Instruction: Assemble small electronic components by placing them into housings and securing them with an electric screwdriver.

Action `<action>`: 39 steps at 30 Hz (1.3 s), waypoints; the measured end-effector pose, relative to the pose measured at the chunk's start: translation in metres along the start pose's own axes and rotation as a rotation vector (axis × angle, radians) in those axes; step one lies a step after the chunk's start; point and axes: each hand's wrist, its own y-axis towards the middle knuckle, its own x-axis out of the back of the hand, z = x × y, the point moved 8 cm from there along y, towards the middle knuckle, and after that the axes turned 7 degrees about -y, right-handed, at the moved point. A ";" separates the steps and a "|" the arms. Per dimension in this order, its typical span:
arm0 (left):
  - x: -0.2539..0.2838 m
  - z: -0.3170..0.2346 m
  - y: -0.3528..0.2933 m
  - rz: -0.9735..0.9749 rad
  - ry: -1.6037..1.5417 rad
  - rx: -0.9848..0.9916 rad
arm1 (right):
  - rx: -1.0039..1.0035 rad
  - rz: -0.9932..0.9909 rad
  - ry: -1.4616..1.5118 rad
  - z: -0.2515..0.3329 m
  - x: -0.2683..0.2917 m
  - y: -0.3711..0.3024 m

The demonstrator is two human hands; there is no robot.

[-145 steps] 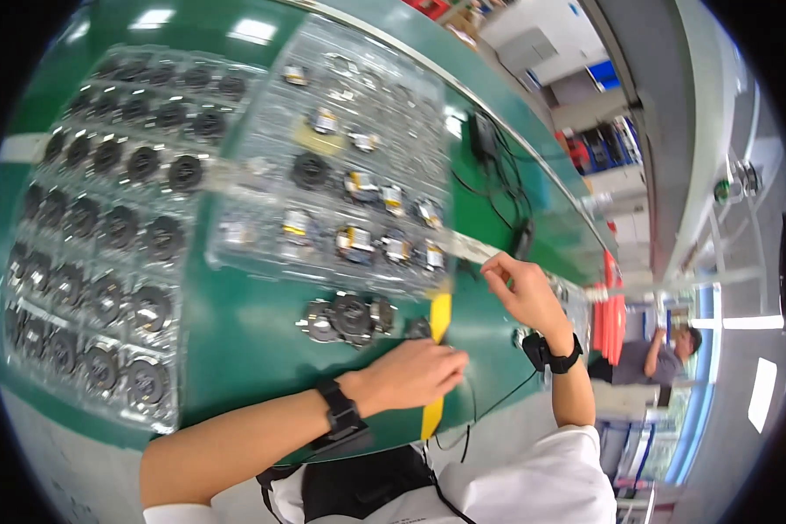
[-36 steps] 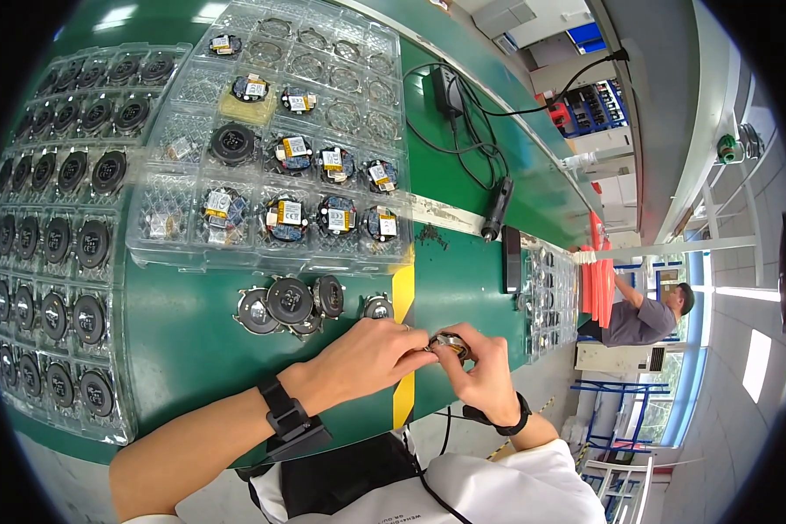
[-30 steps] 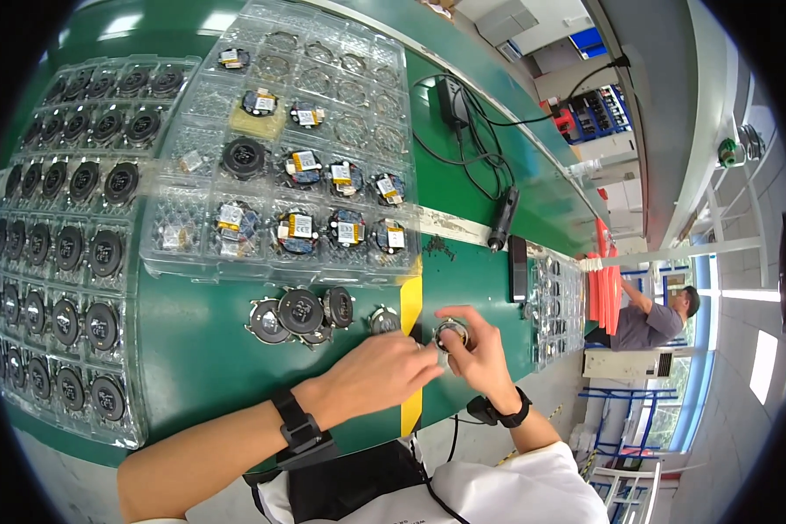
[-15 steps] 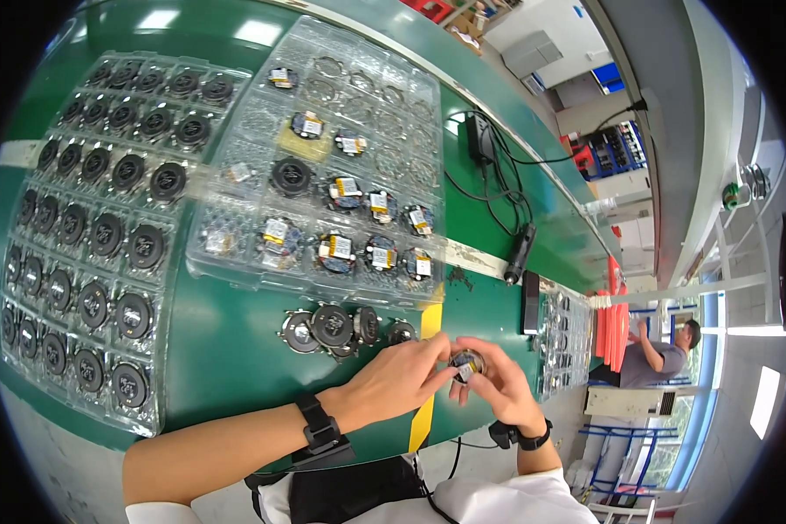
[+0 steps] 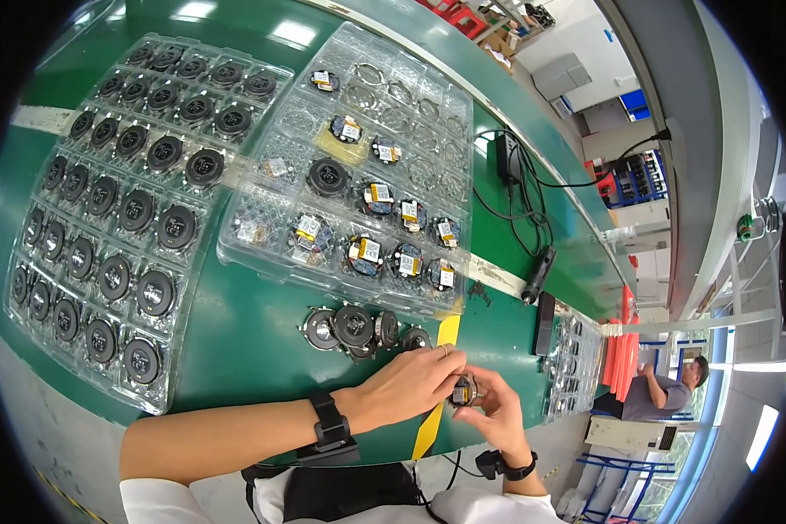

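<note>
My right hand (image 5: 498, 414) holds a round watch module (image 5: 463, 393) by its edge, tilted, with a pale label and metal rim showing. My left hand (image 5: 412, 381) has its fingers bent and pinched at the module's left side; its fingertips are partly hidden. Just beyond the left hand lies a small group of dark round watch modules (image 5: 355, 325) on the green table (image 5: 253, 336). Farther off, a clear plastic tray (image 5: 266, 205) carries several modules with labelled batteries (image 5: 364, 253), one black disc (image 5: 327, 176) and bare metal rings (image 5: 368, 74).
At the left stands another clear tray (image 5: 176, 288) filled with black round modules (image 5: 155, 293). A power adapter with a coiled black cable (image 5: 508, 159) lies at the far right. Yellow tape (image 5: 428, 428) crosses the table edge. A person (image 5: 664, 389) sits farther right.
The module between my hands has tipped so that it stands steeper, and both hands have moved slightly toward me. The whole scene has shifted a little right in the view.
</note>
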 end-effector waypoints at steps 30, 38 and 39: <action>0.011 0.007 -0.003 -0.162 -0.075 0.107 | -0.111 -0.113 0.493 0.022 0.024 0.023; 0.008 0.003 -0.001 -0.099 0.035 -0.004 | 0.514 0.119 -0.259 0.178 -0.015 0.199; 0.008 0.002 -0.002 -0.088 0.028 0.005 | 0.607 0.115 -0.386 0.192 -0.029 0.225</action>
